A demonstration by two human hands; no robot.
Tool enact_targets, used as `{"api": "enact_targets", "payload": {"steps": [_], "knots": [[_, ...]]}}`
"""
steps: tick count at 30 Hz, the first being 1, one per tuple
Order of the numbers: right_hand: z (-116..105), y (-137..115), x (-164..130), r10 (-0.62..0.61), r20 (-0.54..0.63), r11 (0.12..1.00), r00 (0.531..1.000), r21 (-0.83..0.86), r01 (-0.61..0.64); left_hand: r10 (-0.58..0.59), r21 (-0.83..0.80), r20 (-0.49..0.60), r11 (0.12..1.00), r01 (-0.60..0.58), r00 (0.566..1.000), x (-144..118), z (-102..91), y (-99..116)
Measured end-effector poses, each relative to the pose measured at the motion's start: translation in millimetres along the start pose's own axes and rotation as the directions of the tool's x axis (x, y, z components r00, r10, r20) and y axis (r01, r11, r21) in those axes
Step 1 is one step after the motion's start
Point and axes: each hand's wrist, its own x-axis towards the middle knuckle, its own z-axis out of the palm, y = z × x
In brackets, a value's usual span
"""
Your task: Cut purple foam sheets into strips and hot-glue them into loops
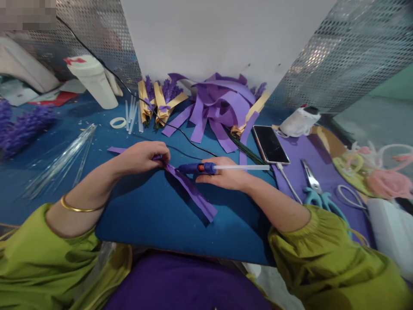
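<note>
A long purple paper strip (195, 194) runs from under my left hand (144, 156) toward the table's front edge. That hand is closed, its fingers pinching the strip near its middle, and the strip's other end shows beyond the wrist. My right hand (222, 177) is wrapped round a blue hot glue gun (193, 168), whose tip points left and meets or nearly meets the strip beside my left fingers. A clear glue stick (241, 167) juts from the gun's back over my right wrist. The gun's trigger is hidden by the hand.
Purple strips (222, 103) are heaped at the back, by small wrapped lavender bunches (164, 107). Glue sticks (131, 114) and a tape roll (118, 123) lie left of these. A phone (271, 144) and scissors (314, 183) lie right. A black cord (180, 131) crosses the table.
</note>
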Motion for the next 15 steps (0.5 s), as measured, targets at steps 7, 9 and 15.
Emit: {"api": "enact_targets", "payload": {"steps": [7, 9, 15], "knots": [[-0.7, 0.2, -0.4, -0.007, 0.008, 1.0, 1.0, -0.009, 0.008, -0.008, 0.024, -0.011, 1.0, 0.008, 1.0, 0.1, -1.0, -2.1], [-1.0, 0.2, -0.4, -0.006, 0.01, 1.0, 1.0, -0.007, 0.006, -0.013, 0.028, -0.013, 1.0, 0.013, 1.0, 0.3, -1.8, -1.3], [-1.1, -0.2, -0.1, 0.024, 0.019, 1.0, 1.0, -0.003, -0.024, -0.028, 0.033, -0.004, 0.999, 0.028, 1.0, 0.6, -4.6, 1.5]]}}
